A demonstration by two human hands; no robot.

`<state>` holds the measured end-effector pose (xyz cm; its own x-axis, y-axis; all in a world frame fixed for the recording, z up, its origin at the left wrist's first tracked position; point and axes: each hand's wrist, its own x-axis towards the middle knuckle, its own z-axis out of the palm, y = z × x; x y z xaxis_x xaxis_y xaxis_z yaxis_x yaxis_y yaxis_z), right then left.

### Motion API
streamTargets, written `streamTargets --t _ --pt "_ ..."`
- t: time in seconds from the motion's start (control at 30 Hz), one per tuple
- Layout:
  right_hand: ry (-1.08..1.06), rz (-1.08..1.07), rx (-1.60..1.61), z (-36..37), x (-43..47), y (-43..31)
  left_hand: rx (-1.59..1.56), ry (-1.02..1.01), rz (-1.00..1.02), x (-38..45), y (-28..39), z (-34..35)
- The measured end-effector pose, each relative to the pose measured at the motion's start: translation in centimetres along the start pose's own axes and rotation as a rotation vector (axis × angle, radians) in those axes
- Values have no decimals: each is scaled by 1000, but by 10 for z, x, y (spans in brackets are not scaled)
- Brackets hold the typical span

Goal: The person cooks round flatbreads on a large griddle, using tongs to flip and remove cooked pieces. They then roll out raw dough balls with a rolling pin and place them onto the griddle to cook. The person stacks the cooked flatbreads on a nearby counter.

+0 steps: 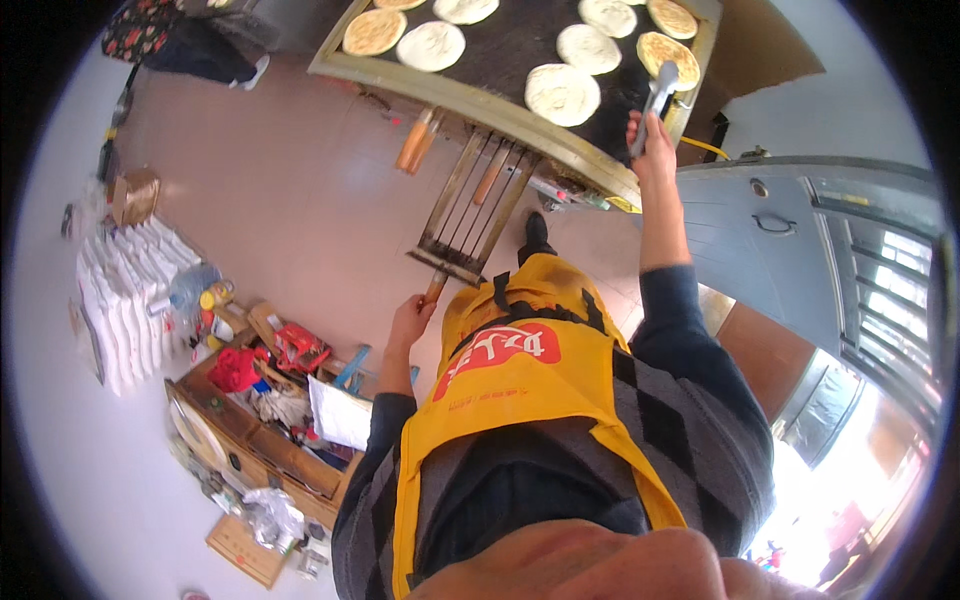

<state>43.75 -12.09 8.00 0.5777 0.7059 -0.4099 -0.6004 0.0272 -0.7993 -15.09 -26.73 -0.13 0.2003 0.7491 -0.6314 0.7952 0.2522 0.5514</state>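
Observation:
My left hand (412,321) is closed around the wooden handle (436,286) of a metal-barred rack (459,217). The rack's far end reaches under the front edge of a flat griddle (480,101). My right hand (656,146) grips metal tongs (661,94) over the griddle's right side. Their tip overlaps a browned flatbread (664,54); whether they pinch it I cannot tell. Pale flatbreads lie left of the tongs, including a near one (562,94) and another behind it (589,49). More breads, pale (431,46) and browned (374,32), sit at the griddle's left.
Wooden handles (417,142) jut from beneath the griddle's front, with another handle (492,176) behind the rack's bars. A grey-blue cabinet (757,247) stands at right. At left are stacked white sacks (135,292) and a cluttered wooden cabinet (255,450). Another person's legs (199,56) show far left.

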Motion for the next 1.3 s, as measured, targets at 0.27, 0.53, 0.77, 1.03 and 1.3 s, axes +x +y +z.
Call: streamTargets --t 0.27,0.53,0.77,1.03,1.3 --pt "-532 546 -460 -22 -195 50 -35 -64 23 2 26 -14" --pt "-506 739 -404 -16 -159 144 27 -56 136 9 8 -12" --pt "-727 746 -782 19 -179 109 -12 -22 99 12 -1 -3" --pt "-135 239 -308 17 10 -44 35 -51 38 9 10 -5" --pt "85 267 61 -12 223 -82 84 -20 -47 -4 35 -14"
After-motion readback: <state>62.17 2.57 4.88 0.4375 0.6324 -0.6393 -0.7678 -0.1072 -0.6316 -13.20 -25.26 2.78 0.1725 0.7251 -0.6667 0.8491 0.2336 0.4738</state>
